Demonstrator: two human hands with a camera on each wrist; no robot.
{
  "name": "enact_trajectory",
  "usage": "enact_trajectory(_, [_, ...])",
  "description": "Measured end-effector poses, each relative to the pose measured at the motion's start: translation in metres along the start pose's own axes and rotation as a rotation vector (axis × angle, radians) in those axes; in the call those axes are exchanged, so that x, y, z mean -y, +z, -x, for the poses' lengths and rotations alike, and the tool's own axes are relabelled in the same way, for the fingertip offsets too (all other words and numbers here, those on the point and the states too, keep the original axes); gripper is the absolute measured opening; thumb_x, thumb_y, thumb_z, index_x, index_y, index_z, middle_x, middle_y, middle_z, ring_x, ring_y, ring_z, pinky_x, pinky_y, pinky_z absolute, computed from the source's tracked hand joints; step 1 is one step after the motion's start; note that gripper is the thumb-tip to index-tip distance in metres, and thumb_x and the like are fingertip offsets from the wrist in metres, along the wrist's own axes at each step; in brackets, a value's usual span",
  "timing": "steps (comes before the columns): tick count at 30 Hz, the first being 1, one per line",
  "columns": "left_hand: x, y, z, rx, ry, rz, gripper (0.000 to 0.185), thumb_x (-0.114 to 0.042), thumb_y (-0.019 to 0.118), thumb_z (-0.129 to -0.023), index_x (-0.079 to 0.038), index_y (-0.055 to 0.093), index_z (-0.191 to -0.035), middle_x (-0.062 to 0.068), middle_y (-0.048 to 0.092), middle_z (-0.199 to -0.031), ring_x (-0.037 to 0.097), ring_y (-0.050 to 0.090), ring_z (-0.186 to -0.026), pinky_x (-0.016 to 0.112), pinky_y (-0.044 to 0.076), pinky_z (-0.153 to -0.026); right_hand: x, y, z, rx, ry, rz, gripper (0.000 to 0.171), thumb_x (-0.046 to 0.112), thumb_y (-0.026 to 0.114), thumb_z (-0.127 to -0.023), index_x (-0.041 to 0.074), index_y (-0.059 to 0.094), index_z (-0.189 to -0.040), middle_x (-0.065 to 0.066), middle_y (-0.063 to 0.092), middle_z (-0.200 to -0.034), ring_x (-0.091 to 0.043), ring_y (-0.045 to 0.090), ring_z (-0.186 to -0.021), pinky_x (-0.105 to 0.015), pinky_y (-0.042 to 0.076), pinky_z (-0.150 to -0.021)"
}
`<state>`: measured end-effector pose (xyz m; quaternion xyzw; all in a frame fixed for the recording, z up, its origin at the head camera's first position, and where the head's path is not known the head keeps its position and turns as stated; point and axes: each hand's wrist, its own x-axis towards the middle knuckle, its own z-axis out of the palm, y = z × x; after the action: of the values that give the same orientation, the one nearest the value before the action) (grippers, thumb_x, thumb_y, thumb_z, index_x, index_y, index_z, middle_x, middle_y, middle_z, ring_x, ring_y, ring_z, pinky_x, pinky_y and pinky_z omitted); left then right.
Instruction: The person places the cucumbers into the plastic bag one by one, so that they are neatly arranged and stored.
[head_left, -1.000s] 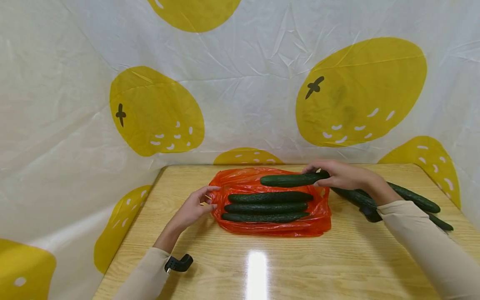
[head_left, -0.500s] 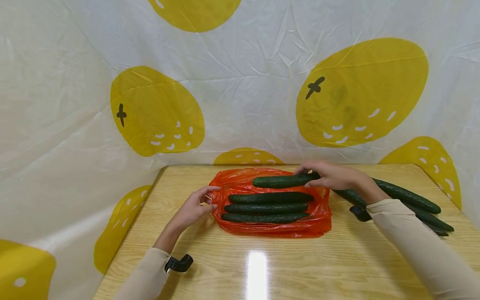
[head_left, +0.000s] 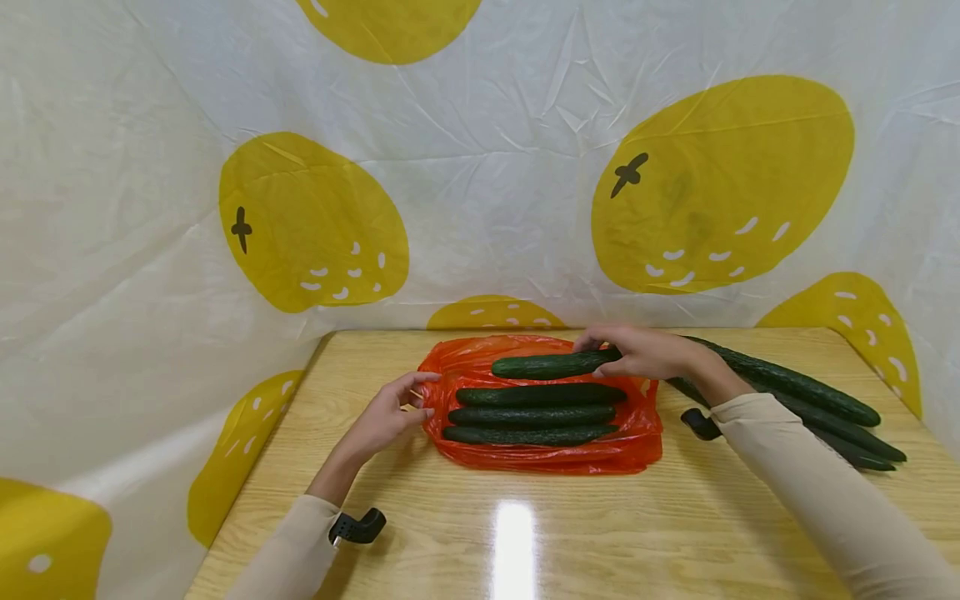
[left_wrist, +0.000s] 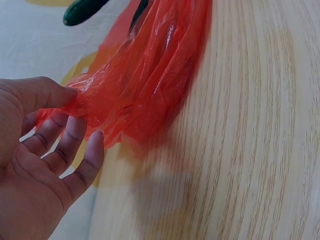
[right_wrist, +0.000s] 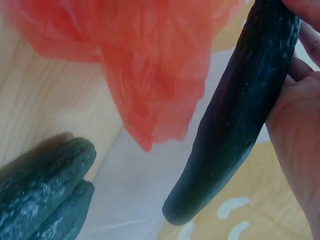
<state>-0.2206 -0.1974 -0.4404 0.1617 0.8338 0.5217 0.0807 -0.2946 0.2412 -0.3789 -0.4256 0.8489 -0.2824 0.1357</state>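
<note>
A cucumber (head_left: 551,364) is gripped by the right hand (head_left: 645,352) above the bag (head_left: 637,442), whose edge is pinched steady by the left hand (head_left: 386,417).

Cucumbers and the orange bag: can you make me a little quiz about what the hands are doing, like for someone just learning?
1. True or false: the right hand holds a cucumber over the orange bag.
2. How many cucumbers lie side by side on the bag, not counting the held one?
3. What does the left hand do? A: pinches the bag's edge. B: holds a cucumber. C: lies flat on the table.

Key:
1. True; it grips one end.
2. Three cucumbers in a row.
3. A; the left wrist view shows thumb and fingers on the plastic.
</note>
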Motion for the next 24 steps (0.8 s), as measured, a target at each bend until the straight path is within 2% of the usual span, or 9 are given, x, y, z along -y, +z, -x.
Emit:
enact_trajectory(5, [-0.001,0.0,0.0,0.002,0.013,-0.004,0.051,0.004,0.07,-0.091,-0.004,0.057,-0.139,0.015,0.057,-0.107,0.029,0.057,-0.093,0.025,0.051,-0.073,0.001,0.005,-0.009,-0.002,-0.013,0.002,0.038,0.022,0.071,-0.096,0.017,0.06,-0.132,-0.001,0.061,-0.132,-0.029,0.057,-0.126,-0.056,0.044,-0.105])
enact_trajectory(10, [-0.001,0.001,0.0,0.002,0.018,-0.002,0.05,0.003,0.07,-0.09,-0.005,0.058,-0.138,0.014,0.057,-0.106,0.028,0.057,-0.092,0.026,0.051,-0.073,0.002,0.011,-0.017,0.002,-0.004,0.001,0.039,0.013,0.072,-0.095,0.016,0.06,-0.132,-0.002,0.06,-0.134,-0.028,0.056,-0.126,-0.055,0.044,-0.105])
enact_trajectory(16, [-0.001,0.0,0.0,0.002,0.011,0.005,0.051,0.003,0.071,-0.09,-0.006,0.058,-0.138,0.015,0.058,-0.106,0.029,0.057,-0.092,0.026,0.052,-0.072,0.005,0.016,-0.025,0.021,0.015,-0.005,0.037,0.018,0.07,-0.097,0.016,0.059,-0.133,-0.002,0.059,-0.135,-0.027,0.055,-0.127,-0.052,0.044,-0.106])
enact_trajectory(24, [0.0,0.0,0.001,0.001,0.008,0.005,0.051,0.003,0.07,-0.09,-0.008,0.058,-0.138,0.016,0.057,-0.107,0.029,0.057,-0.092,0.027,0.052,-0.072,0.008,0.023,-0.037,0.011,0.02,0.012,0.037,0.015,0.07,-0.096,0.012,0.06,-0.132,-0.005,0.061,-0.132,-0.03,0.056,-0.126,-0.053,0.044,-0.106])
